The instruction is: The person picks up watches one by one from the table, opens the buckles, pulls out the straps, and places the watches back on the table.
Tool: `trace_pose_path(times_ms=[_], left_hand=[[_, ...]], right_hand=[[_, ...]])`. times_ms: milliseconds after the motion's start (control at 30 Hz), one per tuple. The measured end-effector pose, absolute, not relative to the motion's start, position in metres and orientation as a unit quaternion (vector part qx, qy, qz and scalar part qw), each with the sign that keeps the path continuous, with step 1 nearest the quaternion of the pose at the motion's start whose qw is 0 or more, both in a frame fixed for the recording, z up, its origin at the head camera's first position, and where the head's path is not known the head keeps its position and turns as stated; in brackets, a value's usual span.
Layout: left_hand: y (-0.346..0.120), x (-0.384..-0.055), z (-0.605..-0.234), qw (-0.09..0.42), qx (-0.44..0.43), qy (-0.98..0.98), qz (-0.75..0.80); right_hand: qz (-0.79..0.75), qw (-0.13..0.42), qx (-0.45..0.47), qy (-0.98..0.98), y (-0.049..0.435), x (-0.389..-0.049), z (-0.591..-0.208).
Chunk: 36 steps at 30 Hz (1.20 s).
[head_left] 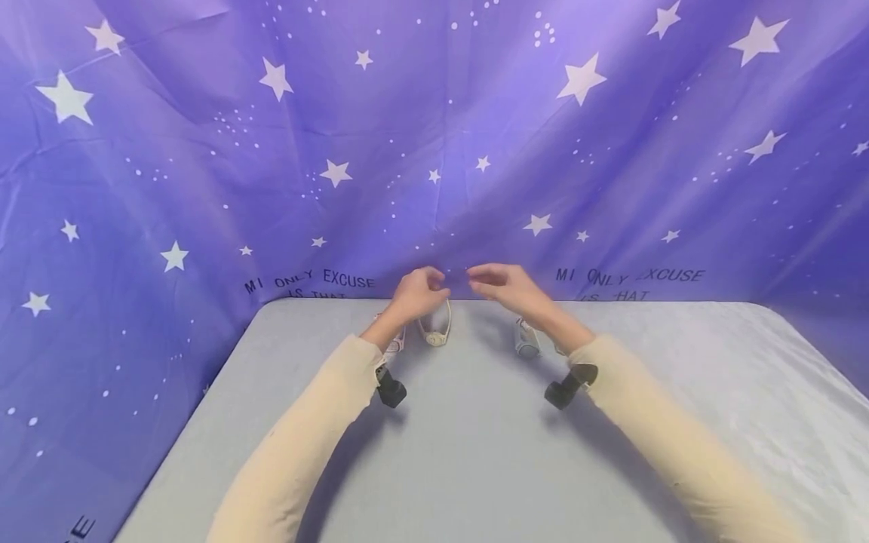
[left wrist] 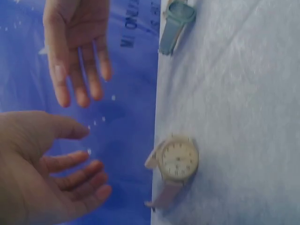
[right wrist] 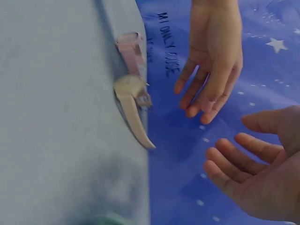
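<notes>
My left hand (head_left: 421, 294) and right hand (head_left: 514, 290) hover over the far edge of the table, facing each other with a gap between the fingertips. Both have loosely bent fingers and hold nothing. Below the left hand stands a cream wristwatch (head_left: 436, 338), its round numbered dial (left wrist: 179, 159) showing in the left wrist view. A pinkish watch (head_left: 396, 344), partly covered by the left wrist, sits beside it; its pink strap (right wrist: 132, 58) appears in the right wrist view. Nearest the right hand is a grey-green watch (head_left: 526, 345), seen also as a teal watch (left wrist: 180, 14).
A pale grey cloth covers the table (head_left: 468, 452). Right behind its far edge hangs a purple curtain (head_left: 441, 136) with white stars and printed words. Black wrist-worn devices, left (head_left: 391, 388) and right (head_left: 569, 386), hang under the sleeves.
</notes>
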<state>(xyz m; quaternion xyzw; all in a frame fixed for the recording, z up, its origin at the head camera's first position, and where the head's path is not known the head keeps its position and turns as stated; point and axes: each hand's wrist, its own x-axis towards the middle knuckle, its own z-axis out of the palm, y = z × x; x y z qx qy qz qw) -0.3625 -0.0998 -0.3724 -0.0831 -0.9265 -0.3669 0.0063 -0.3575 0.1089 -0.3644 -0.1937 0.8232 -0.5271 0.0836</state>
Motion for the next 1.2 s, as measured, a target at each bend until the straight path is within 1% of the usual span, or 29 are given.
trace_pose_path(times_ms=[133, 233, 367, 500, 567, 633, 767, 967, 1100, 1200], left_hand=[[-0.089, -0.357, -0.367, 0.007, -0.141, -0.904, -0.403], [-0.084, -0.354, -0.363, 0.004, -0.189, -0.894, -0.406], [-0.078, -0.351, -0.357, 0.018, -0.249, -0.886, -0.391], [-0.072, -0.349, -0.354, 0.029, -0.291, -0.889, -0.353], [-0.068, -0.347, -0.356, 0.019, -0.301, -0.899, -0.318], [-0.063, -0.346, -0.361, -0.002, -0.308, -0.909, -0.282], [-0.053, -0.342, -0.373, -0.035, -0.325, -0.925, -0.196], [-0.039, -0.345, -0.392, -0.041, -0.354, -0.928, -0.111], [-0.031, -0.351, -0.400, -0.042, -0.360, -0.926, -0.103], [-0.026, -0.355, -0.404, -0.053, -0.363, -0.923, -0.117]], right_hand=[[-0.472, 0.040, -0.247, 0.845, 0.129, -0.351, -0.355], [-0.430, 0.022, -0.270, 0.861, 0.146, -0.347, -0.355], [-0.371, 0.010, -0.270, 0.889, 0.170, -0.342, -0.360], [-0.306, 0.010, -0.267, 0.914, 0.188, -0.339, -0.365], [-0.272, 0.017, -0.271, 0.923, 0.194, -0.339, -0.370], [-0.245, 0.024, -0.280, 0.928, 0.200, -0.338, -0.376], [-0.223, 0.017, -0.292, 0.930, 0.208, -0.333, -0.390], [-0.205, -0.010, -0.315, 0.927, 0.216, -0.330, -0.405], [-0.205, -0.008, -0.321, 0.924, 0.220, -0.335, -0.411], [-0.209, 0.000, -0.324, 0.923, 0.224, -0.340, -0.415]])
